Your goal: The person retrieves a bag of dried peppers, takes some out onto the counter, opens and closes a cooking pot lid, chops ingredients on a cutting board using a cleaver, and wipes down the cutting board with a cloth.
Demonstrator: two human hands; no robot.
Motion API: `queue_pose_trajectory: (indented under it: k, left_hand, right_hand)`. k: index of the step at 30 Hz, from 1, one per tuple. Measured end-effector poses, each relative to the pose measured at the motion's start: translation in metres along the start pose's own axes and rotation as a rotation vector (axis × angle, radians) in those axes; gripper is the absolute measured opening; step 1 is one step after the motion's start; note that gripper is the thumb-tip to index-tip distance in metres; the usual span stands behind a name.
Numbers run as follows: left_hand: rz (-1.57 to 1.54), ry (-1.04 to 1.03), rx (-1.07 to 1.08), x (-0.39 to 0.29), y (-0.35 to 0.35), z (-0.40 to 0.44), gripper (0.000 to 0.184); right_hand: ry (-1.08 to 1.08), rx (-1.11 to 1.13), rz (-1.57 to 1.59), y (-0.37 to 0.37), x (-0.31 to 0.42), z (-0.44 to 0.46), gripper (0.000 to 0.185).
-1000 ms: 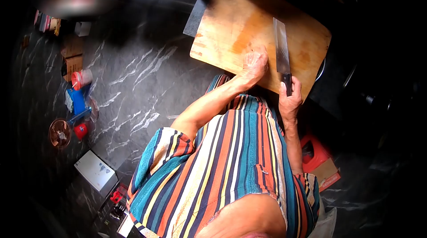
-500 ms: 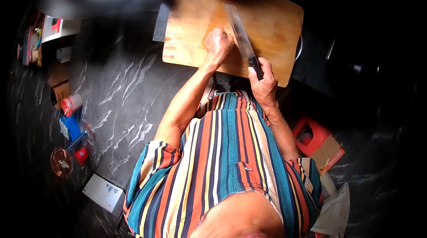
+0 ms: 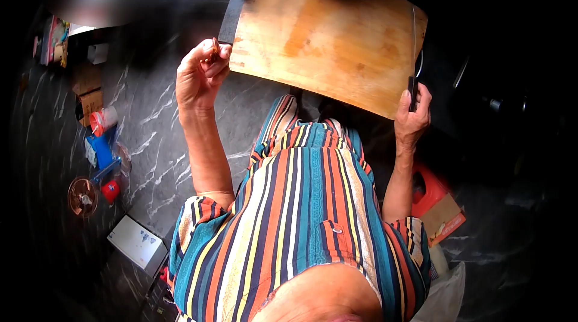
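Observation:
My left hand (image 3: 203, 75) is raised just past the left edge of the wooden cutting board (image 3: 331, 39). Its fingers are closed on a small reddish-brown piece of food (image 3: 213, 51), whose kind I cannot make out. At the board's right edge, my right hand (image 3: 413, 112) grips the black handle of a kitchen knife (image 3: 413, 84). The blade points away from me and shows only as a thin line, seen nearly edge-on. A damp darker patch marks the middle of the board.
A dark marbled floor (image 3: 156, 159) spreads to the left. Along it stand cardboard boxes (image 3: 90, 102), a red-lidded tub (image 3: 102, 120), a blue object (image 3: 103, 150), a copper-coloured round object (image 3: 82, 197) and a white box (image 3: 137, 242). A red container (image 3: 426, 192) is beside my right arm.
My left hand has left the board's middle, moving left and up with the reddish-brown piece. The knife in my right hand has shifted right to the board's edge, its blade turned edge-on.

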State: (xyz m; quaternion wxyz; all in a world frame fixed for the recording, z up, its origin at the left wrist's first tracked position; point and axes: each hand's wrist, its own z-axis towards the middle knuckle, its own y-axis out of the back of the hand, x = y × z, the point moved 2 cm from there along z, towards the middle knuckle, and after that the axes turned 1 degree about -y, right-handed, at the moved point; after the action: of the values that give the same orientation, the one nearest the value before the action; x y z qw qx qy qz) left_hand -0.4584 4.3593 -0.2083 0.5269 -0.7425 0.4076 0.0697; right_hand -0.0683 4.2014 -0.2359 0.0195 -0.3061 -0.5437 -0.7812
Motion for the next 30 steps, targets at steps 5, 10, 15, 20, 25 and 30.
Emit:
queue_pose_trajectory:
  k: [5, 10, 15, 20, 25, 30]
  left_hand:
    - [-0.149, 0.018, 0.000, 0.003, 0.017, -0.016, 0.016]
    - [-0.173, -0.025, -0.053, 0.005, 0.017, -0.027, 0.008]
    - [-0.186, -0.045, -0.052, 0.008, 0.029, -0.037, 0.009]
    - [-0.205, -0.022, -0.088, 0.020, 0.031, -0.041, 0.007]
    - [-0.157, -0.032, -0.164, 0.023, 0.025, -0.041, 0.006]
    - [-0.120, -0.027, -0.180, 0.023, 0.022, -0.041, 0.005]
  right_hand:
    - [0.081, -0.005, -0.129, -0.009, 0.007, 0.008, 0.031]
    - [0.081, 0.002, -0.163, -0.022, -0.008, 0.017, 0.034]
    - [0.072, 0.017, -0.238, -0.032, -0.015, 0.021, 0.036]
    - [0.052, 0.064, -0.272, -0.035, -0.020, 0.021, 0.038]
    - [0.119, 0.124, -0.334, -0.042, -0.016, 0.025, 0.040]
    - [0.097, 0.145, -0.323, -0.043, -0.022, 0.024, 0.041]
